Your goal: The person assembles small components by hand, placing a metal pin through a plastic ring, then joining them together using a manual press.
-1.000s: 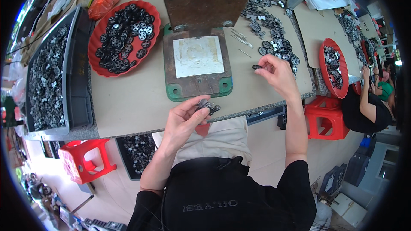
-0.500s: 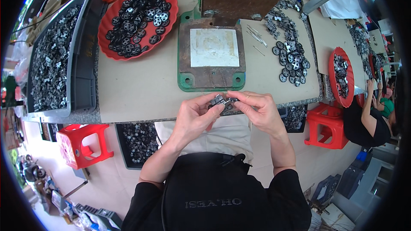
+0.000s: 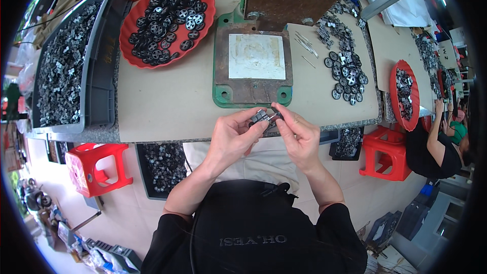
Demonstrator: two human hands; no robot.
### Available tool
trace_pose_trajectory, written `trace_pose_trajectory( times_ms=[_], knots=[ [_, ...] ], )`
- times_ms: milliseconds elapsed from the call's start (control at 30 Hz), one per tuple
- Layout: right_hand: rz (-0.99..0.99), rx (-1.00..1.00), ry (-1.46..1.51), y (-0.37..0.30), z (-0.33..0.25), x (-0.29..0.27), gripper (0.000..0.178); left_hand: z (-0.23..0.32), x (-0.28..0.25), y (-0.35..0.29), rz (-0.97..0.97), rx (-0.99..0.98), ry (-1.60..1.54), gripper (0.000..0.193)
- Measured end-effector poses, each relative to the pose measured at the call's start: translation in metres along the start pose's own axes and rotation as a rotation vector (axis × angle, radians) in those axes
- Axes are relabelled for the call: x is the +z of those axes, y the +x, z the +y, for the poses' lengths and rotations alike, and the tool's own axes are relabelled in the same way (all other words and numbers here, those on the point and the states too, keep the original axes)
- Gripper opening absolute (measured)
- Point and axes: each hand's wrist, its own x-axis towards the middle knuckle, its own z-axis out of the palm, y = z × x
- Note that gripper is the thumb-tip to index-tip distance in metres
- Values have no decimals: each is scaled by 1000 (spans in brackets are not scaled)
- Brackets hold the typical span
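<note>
In front of the press base my two hands meet over the table's near edge. My left hand (image 3: 232, 139) pinches a small grey plastic part (image 3: 261, 116) between thumb and fingers. A thin metal pin seems to stick out of its right side. My right hand (image 3: 300, 139) grips a small black wheel (image 3: 277, 113), seen nearly edge-on, between thumb and forefinger beside the pin's end. Whether the wheel touches the pin cannot be made out. Farther off lie loose wheels (image 3: 349, 78), grey parts (image 3: 335, 33) and thin metal pins (image 3: 306, 45) on the table's right.
A green press base (image 3: 220, 96) with a white pad (image 3: 256, 57) stands ahead. At left are a red bowl (image 3: 129, 56) of wheels and a grey crate (image 3: 99, 106) of parts. Another red bowl (image 3: 416, 99) and red stools (image 3: 373, 149) are at right; a co-worker (image 3: 431, 152) sits beyond.
My right hand has turned more upright and shifted slightly left, its fingertips now higher around the wheel. My left hand keeps its grip on the grey part. The whole view has shifted slightly.
</note>
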Motion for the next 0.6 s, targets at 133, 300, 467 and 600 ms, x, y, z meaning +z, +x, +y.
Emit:
trace_pose_trajectory(
  times_ms=[133,300,467,600],
  knots=[
    [106,-227,-212,-5,4,8,31,-4,1,0,21,56,21,30],
    [41,-60,-36,-4,6,9,30,4,7,-6,182,313,445,30],
    [64,-96,-66,0,3,12,29,0,9,-2,299,554,564,29],
    [54,-210,-240,4,0,11,32,-4,2,4,245,434,454,27]
  ],
)
